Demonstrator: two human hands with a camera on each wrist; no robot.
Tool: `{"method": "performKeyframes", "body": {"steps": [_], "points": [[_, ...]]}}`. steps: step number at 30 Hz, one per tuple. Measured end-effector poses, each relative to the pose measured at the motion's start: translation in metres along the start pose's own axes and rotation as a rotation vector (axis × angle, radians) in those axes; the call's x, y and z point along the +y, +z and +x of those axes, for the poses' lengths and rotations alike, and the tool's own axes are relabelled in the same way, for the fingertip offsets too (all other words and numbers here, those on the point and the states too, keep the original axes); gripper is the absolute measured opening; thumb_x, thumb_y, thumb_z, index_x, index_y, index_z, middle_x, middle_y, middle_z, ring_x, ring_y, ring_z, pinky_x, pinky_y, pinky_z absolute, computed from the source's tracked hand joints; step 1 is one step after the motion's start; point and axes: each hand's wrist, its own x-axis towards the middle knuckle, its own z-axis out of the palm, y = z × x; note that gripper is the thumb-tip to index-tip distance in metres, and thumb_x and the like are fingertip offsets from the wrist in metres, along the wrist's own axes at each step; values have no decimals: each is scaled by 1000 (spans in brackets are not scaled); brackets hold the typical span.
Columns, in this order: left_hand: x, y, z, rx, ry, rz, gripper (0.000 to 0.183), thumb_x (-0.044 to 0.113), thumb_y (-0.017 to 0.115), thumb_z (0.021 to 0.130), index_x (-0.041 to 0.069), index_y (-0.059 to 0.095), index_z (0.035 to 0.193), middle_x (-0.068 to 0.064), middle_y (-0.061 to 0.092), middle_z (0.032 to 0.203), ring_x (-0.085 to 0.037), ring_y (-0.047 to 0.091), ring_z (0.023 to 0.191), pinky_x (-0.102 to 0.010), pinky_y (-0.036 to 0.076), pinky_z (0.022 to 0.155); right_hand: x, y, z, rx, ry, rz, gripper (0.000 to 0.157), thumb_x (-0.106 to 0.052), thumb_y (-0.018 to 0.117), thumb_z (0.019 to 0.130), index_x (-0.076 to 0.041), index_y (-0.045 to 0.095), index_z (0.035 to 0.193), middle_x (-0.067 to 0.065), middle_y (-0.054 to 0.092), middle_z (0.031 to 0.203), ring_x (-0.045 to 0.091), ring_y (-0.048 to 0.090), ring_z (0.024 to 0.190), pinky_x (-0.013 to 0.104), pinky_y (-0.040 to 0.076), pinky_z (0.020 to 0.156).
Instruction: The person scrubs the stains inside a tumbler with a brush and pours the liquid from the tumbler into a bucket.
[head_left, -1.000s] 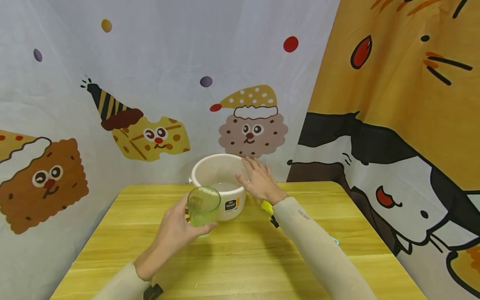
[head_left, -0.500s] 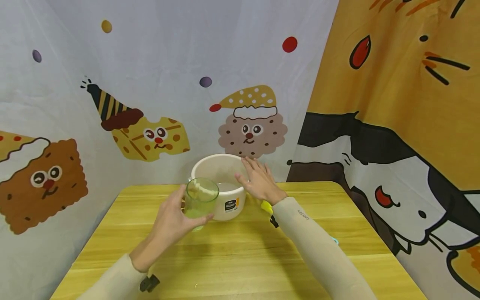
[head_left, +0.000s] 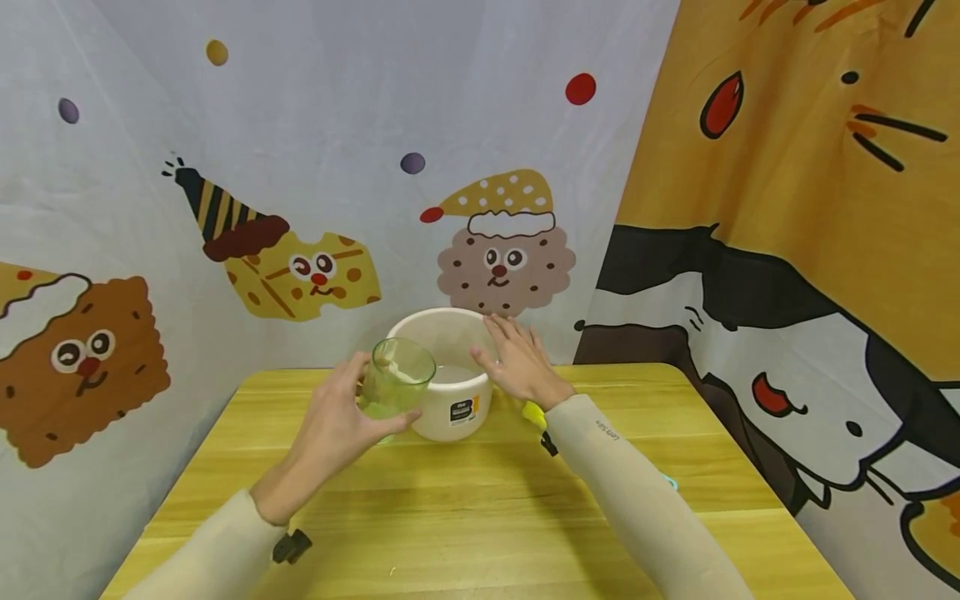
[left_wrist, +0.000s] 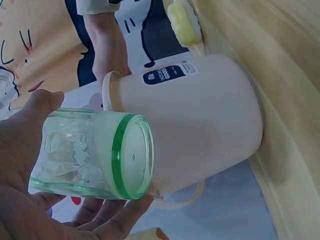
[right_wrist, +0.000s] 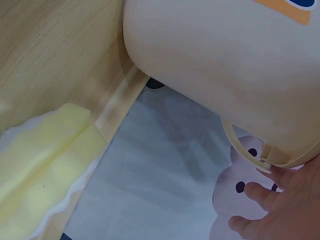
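Note:
My left hand (head_left: 330, 433) grips a clear green drinking glass (head_left: 397, 379), thumb on the near side and fingers round the far side. The glass leans a little toward a cream plastic bucket (head_left: 450, 412) and overlaps its left front in the head view. Its green-ringed base faces the camera in the left wrist view. My right hand (head_left: 522, 362) rests at the bucket's right rim with fingers fairly straight, thumb over the opening. The bucket stands upright on the table, with a dark label on its front and a thin handle (right_wrist: 240, 145) hanging at its side.
A yellow and white sponge-like thing (right_wrist: 50, 165) lies right of the bucket, partly hidden by my right sleeve in the head view. A small light-blue thing (head_left: 670, 481) peeks out beside that sleeve. Printed cloth (head_left: 315, 125) hangs behind the wooden table (head_left: 465, 533).
My left hand has raised the glass and shifted it slightly left, its base swinging left so that it tilts toward the bucket. The right hand and the bucket have stayed in place.

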Motion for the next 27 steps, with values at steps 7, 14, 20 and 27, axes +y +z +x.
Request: {"method": "performKeyframes", "body": {"steps": [7, 14, 20, 27], "points": [[-1, -5, 9, 17, 7, 39, 78, 38, 109, 81, 9, 66, 139, -17, 73, 121, -32, 70, 103, -39, 58, 82, -1, -1, -1, 2, 2, 14, 86, -64, 43, 120, -10, 29, 185, 17, 28, 194, 47, 22, 182, 79, 7, 147], [-2, -12, 20, 11, -2, 73, 83, 40, 108, 82, 6, 65, 145, -21, 71, 122, -35, 67, 105, -40, 56, 82, -1, -2, -2, 0, 0, 15, 85, -63, 43, 120, -9, 30, 184, 18, 29, 193, 49, 24, 181, 81, 11, 145], [-1, -18, 29, -7, -40, 113, 89, 44, 105, 85, 9, 62, 153, -24, 67, 125, -39, 65, 105, -44, 58, 81, -1, -2, -2, 1, -4, 9, 88, -67, 41, 119, -9, 31, 184, 18, 31, 193, 48, 26, 180, 80, 13, 146], [-3, -21, 39, -8, -52, 146, 88, 46, 103, 87, 12, 62, 156, -25, 65, 128, -41, 65, 106, -48, 61, 78, 0, -2, -1, 1, -5, 11, 88, -67, 41, 119, -9, 31, 184, 17, 30, 193, 47, 26, 181, 79, 11, 146]]}}
